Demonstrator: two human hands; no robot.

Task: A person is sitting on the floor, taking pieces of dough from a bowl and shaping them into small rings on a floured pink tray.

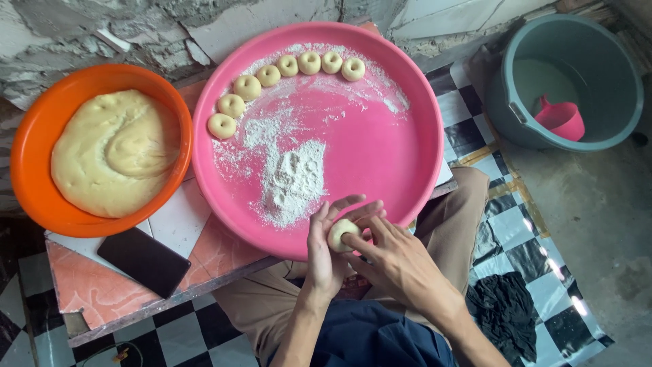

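dough ring (341,233) (hole up), both hands pinching

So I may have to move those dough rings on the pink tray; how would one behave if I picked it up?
A dough ring probably feels soft and floppy, like the slumped dough in the orange bowl. It likely dents or stretches easily. The flour on the tray should limit sticking.

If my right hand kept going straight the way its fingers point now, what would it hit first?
The right hand points up and left, and its fingertips already press the dough ring cupped in the left hand. Past those, probably the flour pile on the pink tray.
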